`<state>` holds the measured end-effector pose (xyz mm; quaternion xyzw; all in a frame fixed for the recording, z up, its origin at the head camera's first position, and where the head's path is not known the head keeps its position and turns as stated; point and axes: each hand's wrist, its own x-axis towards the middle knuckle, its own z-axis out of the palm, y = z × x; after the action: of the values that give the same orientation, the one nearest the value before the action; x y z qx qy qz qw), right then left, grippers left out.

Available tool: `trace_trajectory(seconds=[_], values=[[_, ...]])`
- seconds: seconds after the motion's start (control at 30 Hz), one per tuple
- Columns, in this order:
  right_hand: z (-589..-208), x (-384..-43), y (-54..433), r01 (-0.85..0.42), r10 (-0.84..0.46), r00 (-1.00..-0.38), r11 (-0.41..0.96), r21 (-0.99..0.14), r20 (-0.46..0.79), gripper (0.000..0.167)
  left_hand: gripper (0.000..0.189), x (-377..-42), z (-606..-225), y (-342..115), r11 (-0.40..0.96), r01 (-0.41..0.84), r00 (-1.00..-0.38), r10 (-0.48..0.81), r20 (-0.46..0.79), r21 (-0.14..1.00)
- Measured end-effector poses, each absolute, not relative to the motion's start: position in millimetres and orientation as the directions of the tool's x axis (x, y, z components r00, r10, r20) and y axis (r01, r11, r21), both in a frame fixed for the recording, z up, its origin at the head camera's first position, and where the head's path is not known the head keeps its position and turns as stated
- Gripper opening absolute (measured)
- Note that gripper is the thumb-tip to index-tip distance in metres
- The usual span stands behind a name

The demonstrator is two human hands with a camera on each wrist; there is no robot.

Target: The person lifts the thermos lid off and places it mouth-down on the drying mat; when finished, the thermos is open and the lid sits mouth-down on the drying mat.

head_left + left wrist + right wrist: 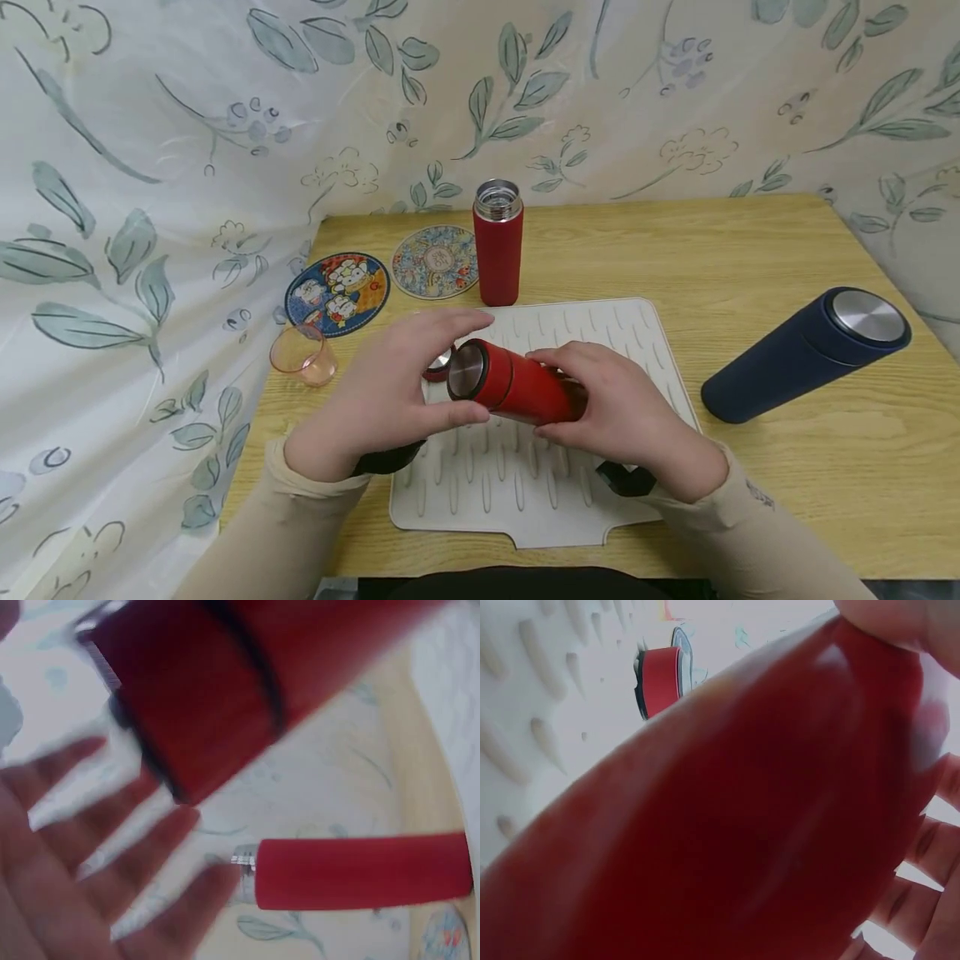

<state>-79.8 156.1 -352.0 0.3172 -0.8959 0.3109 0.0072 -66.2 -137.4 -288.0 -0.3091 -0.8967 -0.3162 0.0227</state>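
A red thermos (pixel 534 388) with a steel-topped lid (pixel 468 372) is tilted above the white mat, its lid toward my left hand. My right hand (pixel 618 400) grips its lower body from the right, thumb and fingers on opposite sides. Beside the lid, my left hand (pixel 401 387) has its fingers spread and extended; whether its thumb touches the lid I cannot tell. In the left wrist view, those fingers (pixel 150 847) are straight near the lid's end. A loose red cap (pixel 660 681) lies on the mat, partly hidden in the head view.
An uncapped dark red thermos (pixel 498 258) stands behind the white ridged mat (pixel 495 492). At right, a dark blue thermos (pixel 780 367) stands on the wooden table (pixel 810 492). Two round patterned coasters (pixel 337 292) and a pinkish clear glass (pixel 303 357) are at left.
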Motion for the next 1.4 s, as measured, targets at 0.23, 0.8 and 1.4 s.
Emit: trace_trajectory(seconds=[0.23,0.8,1.4], values=[[-351.8,-80.3,156.5,-0.579,-0.569,-0.794,0.6,-0.553,0.214,0.083,0.063,-62.7,-295.1,-148.7,0.381,0.662,-0.672,0.684,0.285,0.646],[-349.0,-79.2,157.4,-0.58,-0.575,-0.793,0.613,-0.536,0.201,0.084,0.068,-63.6,-295.4,-135.0,0.706,0.54,-0.839,0.493,0.23,0.459],[-349.0,-81.0,155.6,-0.563,-0.576,-0.797,0.601,-0.568,0.18,0.084,0.068,-65.0,-291.4,-144.4,0.558,0.506,-0.825,0.536,0.18,0.658]])
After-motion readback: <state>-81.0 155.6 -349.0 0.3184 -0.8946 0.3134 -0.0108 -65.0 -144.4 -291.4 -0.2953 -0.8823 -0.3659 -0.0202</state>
